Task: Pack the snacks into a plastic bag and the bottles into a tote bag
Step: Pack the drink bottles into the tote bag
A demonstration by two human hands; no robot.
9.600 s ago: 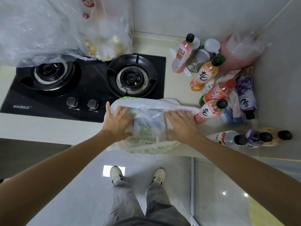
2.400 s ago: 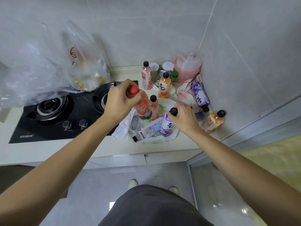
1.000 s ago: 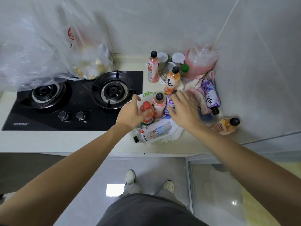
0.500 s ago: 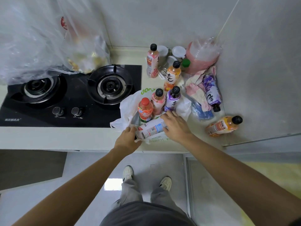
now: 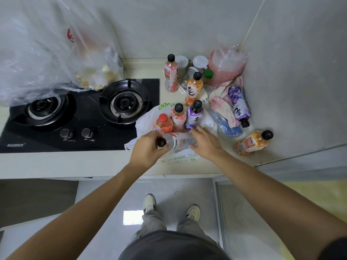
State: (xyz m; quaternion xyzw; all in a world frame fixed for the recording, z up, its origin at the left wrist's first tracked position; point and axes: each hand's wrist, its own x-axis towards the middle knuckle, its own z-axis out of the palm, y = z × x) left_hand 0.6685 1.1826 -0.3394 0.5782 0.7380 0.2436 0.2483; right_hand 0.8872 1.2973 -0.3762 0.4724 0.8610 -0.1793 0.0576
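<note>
— White and thin, the tote bag [image 5: 148, 121] sits at the worktop's [image 5: 93, 162] front edge, just right of the black hob [image 5: 75, 117]. Where do we see room?

— Only a narrow bare strip along that front edge. Behind and right, loose bottles crowd towards the wall.

— And the clear bottle [image 5: 180, 141]?

— It lies across the bag's mouth, long axis running left to right, dark cap pointing left. Our left hand [image 5: 148, 151] curls round the cap end; our right hand [image 5: 204, 142] curls over the base end, though we cannot quite see how firmly.

— Three bottles stand upright in the bag behind it: red-capped [image 5: 163, 123], pink [image 5: 178, 116], purple [image 5: 195, 114].
</note>
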